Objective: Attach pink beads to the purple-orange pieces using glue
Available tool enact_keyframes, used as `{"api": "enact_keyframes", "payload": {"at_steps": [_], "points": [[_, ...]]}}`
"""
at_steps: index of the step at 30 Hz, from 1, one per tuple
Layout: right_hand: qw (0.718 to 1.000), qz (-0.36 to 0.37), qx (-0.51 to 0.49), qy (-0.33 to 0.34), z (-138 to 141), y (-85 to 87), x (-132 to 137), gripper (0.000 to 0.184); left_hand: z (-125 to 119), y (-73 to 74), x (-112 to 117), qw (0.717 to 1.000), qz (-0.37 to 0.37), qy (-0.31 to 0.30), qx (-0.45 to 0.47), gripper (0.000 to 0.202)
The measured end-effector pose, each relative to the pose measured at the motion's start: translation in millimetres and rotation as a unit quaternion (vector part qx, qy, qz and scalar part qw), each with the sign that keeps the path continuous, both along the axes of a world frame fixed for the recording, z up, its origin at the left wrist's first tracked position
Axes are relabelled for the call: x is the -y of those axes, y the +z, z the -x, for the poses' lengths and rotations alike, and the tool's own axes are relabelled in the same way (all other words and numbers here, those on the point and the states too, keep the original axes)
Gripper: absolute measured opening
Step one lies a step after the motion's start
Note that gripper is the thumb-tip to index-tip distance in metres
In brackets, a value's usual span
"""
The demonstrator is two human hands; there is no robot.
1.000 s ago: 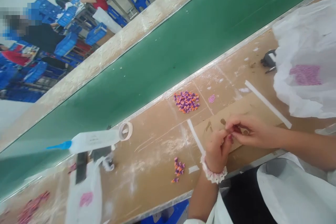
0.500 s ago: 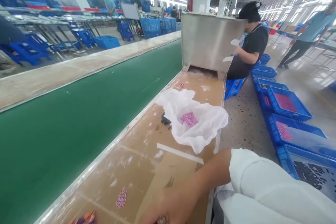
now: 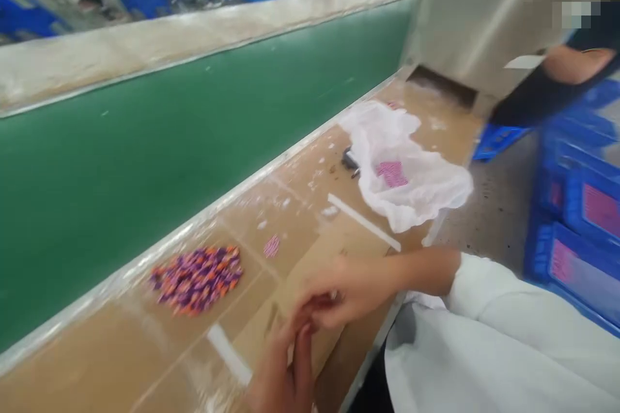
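My right hand [image 3: 339, 293] and my left hand [image 3: 285, 364] meet over the cardboard-covered bench [image 3: 310, 258]. Their fingertips touch each other. Fingers on both hands are bent and pressed together, and anything between them is too small and blurred to name. To the left of them lies a heap of small orange and purple pieces [image 3: 196, 279]. A small patch of pink and white pieces [image 3: 272, 246] sits a little beyond my hands. Farther up the bench, a crumpled white sheet [image 3: 421, 197] carries a cluster of pink pieces [image 3: 392, 173].
A green conveyor belt [image 3: 169, 142] runs along the bench's left side. A metal housing [image 3: 460, 19] stands at the far end, with a co-worker's arm [image 3: 578, 64] beside it. Blue crates [image 3: 576, 258] line the floor on the right. A dark object [image 3: 349, 158] touches the white sheet.
The view has tilted down and swung left, bringing the orange and purple heap fully into sight. My left hand has come into view, and my right hand now meets it.
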State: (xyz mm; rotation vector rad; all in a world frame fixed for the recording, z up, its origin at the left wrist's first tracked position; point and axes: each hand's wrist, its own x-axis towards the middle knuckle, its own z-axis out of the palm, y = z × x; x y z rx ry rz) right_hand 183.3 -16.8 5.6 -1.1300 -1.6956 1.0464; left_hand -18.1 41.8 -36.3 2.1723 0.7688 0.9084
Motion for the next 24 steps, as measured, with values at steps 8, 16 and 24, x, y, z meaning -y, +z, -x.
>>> {"api": "enact_keyframes", "payload": {"at_steps": [8, 16, 24], "points": [[0.976, -0.041, 0.195, -0.091, -19.2, 3.4, 17.7, 0.031, -30.5, 17.5, 14.1, 0.905, 0.357, 0.094, 0.209, 0.021], [0.943, -0.064, 0.326, -0.011, -21.6, -1.2, 16.3, 0.033, -34.0, 13.2, 1.2, 0.77, 0.529, 0.109, 0.34, 0.03], [0.925, -0.099, 0.367, 0.006, -16.0, -2.1, 13.5, 0.028, -34.7, 14.8, 1.8, 0.754, 0.559, 0.082, 0.336, 0.03]]}}
